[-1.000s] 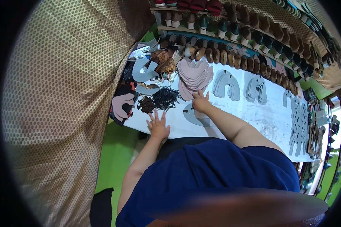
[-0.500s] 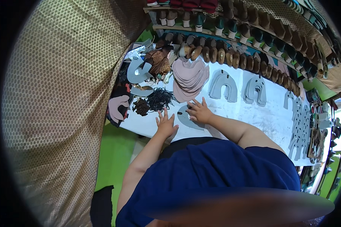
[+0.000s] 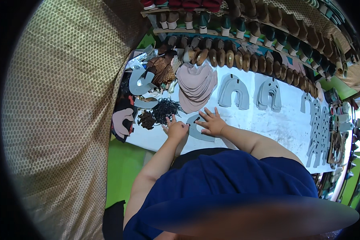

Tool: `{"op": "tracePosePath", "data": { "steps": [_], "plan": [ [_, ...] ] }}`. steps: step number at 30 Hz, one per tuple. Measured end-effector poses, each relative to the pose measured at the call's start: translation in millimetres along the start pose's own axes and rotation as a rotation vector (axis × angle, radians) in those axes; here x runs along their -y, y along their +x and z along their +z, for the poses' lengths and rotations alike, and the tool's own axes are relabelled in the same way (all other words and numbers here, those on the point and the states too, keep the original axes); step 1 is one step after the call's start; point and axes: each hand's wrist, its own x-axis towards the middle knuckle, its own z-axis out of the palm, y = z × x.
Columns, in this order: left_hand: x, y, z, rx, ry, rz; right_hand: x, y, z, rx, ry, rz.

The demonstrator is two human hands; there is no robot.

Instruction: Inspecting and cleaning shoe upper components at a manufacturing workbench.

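Note:
A grey curved shoe-upper piece (image 3: 197, 134) lies flat on the white table near its front edge, with a small dark strip at its top end. My right hand (image 3: 213, 124) rests over the right part of this piece, fingers spread. Just left of it, my left hand (image 3: 177, 129) has its thumb and forefinger pinched together beside the piece, the other fingers stretched away. Whatever is in that pinch is too small to make out. Beyond my left hand sits a tangled heap of thin black strips (image 3: 166, 111), with a dark brown clump (image 3: 146, 120) beside it.
Pink cut pieces (image 3: 197, 86) are stacked beyond my hands. Two piles of grey arched pieces (image 3: 233, 94) (image 3: 269, 96) lie farther right, and more grey pieces (image 3: 319, 132) cover the right end. Shoes (image 3: 239, 61) line the back edge under shelves. A patterned curtain (image 3: 60, 120) hangs left.
My left hand has gone from spread fingers to a pinch of thumb and forefinger near the grey piece. My right hand has shifted slightly on the piece. The view has moved a little.

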Motion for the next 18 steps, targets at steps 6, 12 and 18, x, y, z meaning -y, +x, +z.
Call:
{"op": "tracePosePath", "data": {
  "steps": [6, 12, 18],
  "plan": [
    [-21, -5, -16, -0.073, 0.139, 0.014, -1, 1, 3, -0.004, 0.006, -0.016],
    [-27, -3, -15, -0.061, 0.191, 0.068, 0, 7, 6, 0.013, -0.035, -0.027],
    [-31, 3, -15, -0.009, 0.201, 0.044, 1, 14, 5, 0.078, -0.018, -0.007]
  ]
}}
